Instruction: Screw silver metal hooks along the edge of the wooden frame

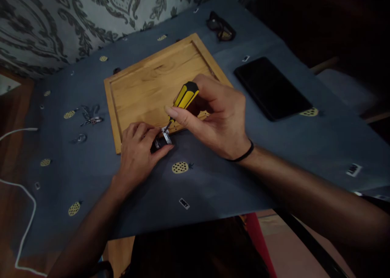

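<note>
My right hand (221, 117) grips a yellow and black screwdriver (186, 95) by its handle, thumb low near the shaft. The screwdriver leans, and its tip meets a small black and silver metal piece (166, 135). That piece sits between the thumb and fingers of my left hand (137, 148), which hide part of it; its exact kind cannot be made out. Both hands are at the near edge of a wooden tray (112, 115), with the left hand's fingers over its front left corner. A dark band circles my right wrist.
Left of the tray lie small metal parts (90, 117) and a small shiny round thing (81, 138). Sunglasses (222, 27) lie at the back right, nearer a black phone or tablet (272, 89). A white cable (32, 205) runs down the left side. A pineapple-print cloth (213, 192) covers the table.
</note>
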Demonstrator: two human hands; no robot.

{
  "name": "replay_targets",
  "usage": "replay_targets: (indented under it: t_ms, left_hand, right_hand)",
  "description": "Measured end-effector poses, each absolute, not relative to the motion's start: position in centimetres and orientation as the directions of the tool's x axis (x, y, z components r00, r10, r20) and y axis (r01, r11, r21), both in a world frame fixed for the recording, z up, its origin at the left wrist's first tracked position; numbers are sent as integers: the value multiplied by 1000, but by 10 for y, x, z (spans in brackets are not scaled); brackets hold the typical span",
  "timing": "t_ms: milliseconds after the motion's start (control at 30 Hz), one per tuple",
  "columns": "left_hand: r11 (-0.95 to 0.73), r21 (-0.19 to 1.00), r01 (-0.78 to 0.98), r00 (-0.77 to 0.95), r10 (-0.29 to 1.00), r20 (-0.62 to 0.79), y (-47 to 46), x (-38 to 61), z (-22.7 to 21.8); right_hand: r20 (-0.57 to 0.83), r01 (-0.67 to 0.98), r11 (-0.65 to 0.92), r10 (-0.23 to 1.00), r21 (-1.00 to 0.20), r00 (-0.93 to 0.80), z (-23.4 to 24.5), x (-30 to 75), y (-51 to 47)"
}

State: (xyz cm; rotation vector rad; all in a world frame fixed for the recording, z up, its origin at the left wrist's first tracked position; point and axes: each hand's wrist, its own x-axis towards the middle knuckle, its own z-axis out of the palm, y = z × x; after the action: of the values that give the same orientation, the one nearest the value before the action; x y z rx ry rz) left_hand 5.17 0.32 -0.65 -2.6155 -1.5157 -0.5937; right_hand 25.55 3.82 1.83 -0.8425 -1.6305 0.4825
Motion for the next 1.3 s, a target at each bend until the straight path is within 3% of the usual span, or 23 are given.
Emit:
replay_targets:
  t_ms: [233,467,1000,1300]
  left_hand:
    - [-525,112,844,455,810,369,3,51,-7]
    - [-517,115,848,453,820,350,3,52,-6]
    - [-505,120,854,445,832,332,2,52,-5]
    - [-516,132,846,450,825,341,3,52,-5]
  right_hand:
    - [664,347,646,743,-680,-83,18,257,37]
    - [746,423,741,637,-521,-196,21,259,37]
    - [721,450,705,671,-548,-173,23,260,36]
    - [716,368,722,674,-586,-182,24,259,36]
